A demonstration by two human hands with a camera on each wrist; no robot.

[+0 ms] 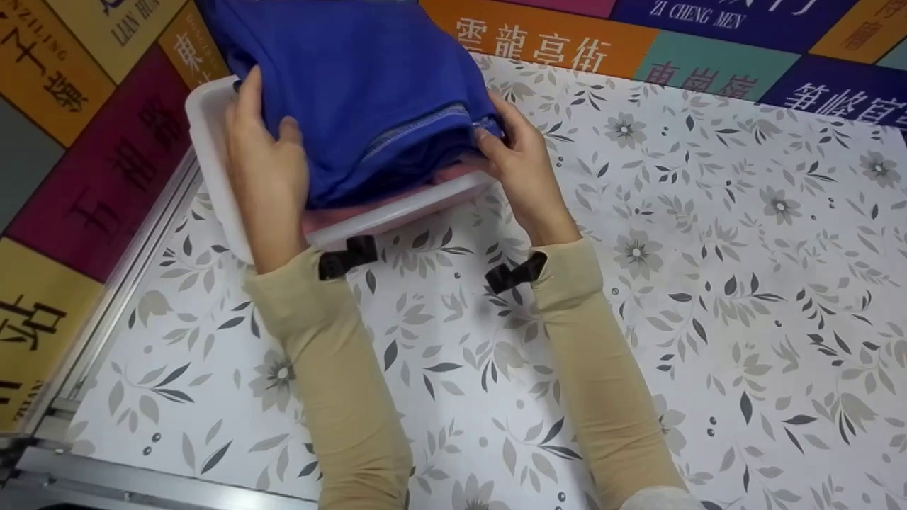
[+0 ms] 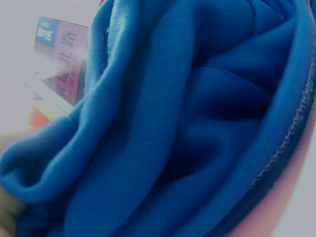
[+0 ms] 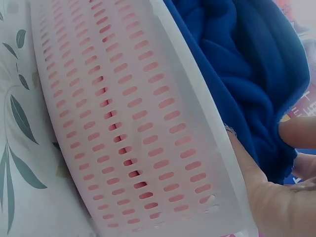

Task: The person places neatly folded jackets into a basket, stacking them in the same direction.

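A bundle of blue cloth (image 1: 375, 85) with a stitched hem lies in folds over a white plastic basket (image 1: 407, 212); its exact kind is not clear. My left hand (image 1: 269, 166) holds the cloth's left side, with the thumb on top and the fingers along the basket's left wall. At the right edge, my right hand (image 1: 524, 156) pinches the cloth near the hem, its thumb on the near side. Pink fabric (image 1: 368, 209) shows beneath the blue cloth and through the slots of the basket (image 3: 128, 118) in the right wrist view.
The basket stands on a table with a floral cover (image 1: 708, 319). Colourful panels with printed characters (image 1: 538, 39) rise behind and to the left. A metal rail (image 1: 134, 241) runs along the table's left edge.
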